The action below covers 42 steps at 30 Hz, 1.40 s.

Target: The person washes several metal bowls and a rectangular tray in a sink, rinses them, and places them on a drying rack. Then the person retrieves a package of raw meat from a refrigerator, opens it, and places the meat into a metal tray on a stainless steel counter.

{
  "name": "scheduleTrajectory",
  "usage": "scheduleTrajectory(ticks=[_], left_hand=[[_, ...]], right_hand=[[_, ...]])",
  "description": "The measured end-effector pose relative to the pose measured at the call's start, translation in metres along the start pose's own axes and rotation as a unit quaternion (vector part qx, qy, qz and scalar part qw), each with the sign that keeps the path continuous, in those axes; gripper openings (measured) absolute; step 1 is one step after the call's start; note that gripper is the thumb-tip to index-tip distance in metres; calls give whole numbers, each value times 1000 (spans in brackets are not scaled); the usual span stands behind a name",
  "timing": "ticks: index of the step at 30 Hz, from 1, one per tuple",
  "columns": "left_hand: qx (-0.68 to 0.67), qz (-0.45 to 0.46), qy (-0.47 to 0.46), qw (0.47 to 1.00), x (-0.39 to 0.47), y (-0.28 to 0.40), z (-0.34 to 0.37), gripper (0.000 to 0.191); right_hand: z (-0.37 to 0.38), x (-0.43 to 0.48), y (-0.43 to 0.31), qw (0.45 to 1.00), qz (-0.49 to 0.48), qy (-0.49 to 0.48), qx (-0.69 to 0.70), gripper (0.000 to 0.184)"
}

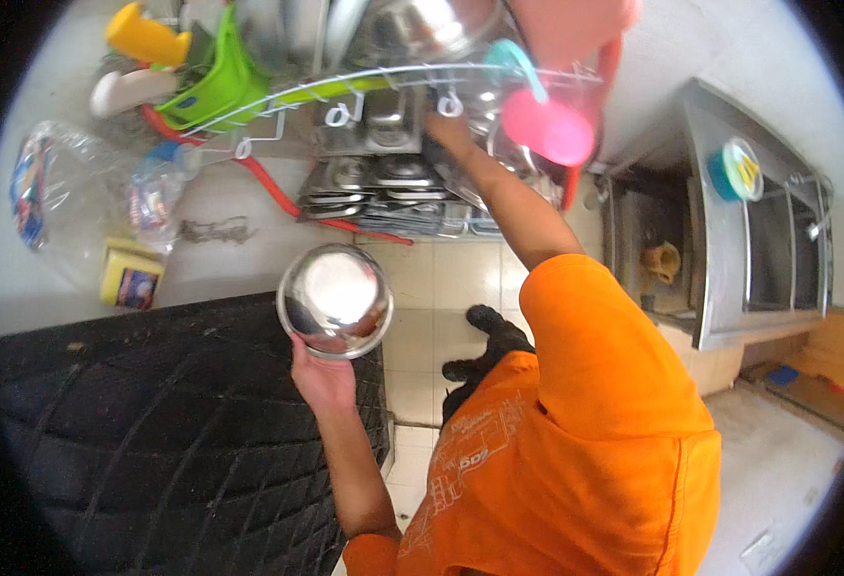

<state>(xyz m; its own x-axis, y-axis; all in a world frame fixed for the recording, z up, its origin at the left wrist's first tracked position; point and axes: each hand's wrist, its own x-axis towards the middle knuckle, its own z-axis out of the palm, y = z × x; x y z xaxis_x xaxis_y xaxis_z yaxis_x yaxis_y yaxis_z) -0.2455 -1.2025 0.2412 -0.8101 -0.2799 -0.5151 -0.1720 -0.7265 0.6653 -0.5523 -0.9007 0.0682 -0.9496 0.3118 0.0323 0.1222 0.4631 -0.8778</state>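
My left hand (324, 374) holds a round, shiny stainless steel bowl (335, 301) by its near rim, over the edge of a black quilted surface. What lies inside the bowl, if anything, I cannot tell. My right hand (450, 133) reaches in among the metalware behind the white wire rack (422, 70). Its fingers are hidden by the rack's edge and hooks, so its grip does not show. Rectangular steel pans (386, 126) are just left of it, with stacked steel lids (371, 180) below them. A pink plastic cup (548, 128) is to its right.
A green plastic basket (216, 90) stands at the upper left. A red hose-like strip (270, 187) crosses the pale surface near a yellow packet (132, 277) and clear plastic bags (91, 187). At the right is a steel sink unit (724, 288) bearing a teal tub (731, 173).
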Motion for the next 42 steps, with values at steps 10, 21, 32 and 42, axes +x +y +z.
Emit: scheduleTrajectory(ticks=[10,21,32,42], left_hand=[[7,-55,-72,996,91,-64,78,31],[89,-157,-180,967,156,-225,219,25],[97,-169,-318,928,179,-309,252,26],[517,185,-351,759,154,-327,261,29]], right_hand=[[-136,-267,43,990,-43,-55,-123,33],[-211,-418,185,930,275,-70,-233,29],[-251,-500,258,861,460,-2,-214,38],[-274,-511,299,907,364,-37,-207,55]])
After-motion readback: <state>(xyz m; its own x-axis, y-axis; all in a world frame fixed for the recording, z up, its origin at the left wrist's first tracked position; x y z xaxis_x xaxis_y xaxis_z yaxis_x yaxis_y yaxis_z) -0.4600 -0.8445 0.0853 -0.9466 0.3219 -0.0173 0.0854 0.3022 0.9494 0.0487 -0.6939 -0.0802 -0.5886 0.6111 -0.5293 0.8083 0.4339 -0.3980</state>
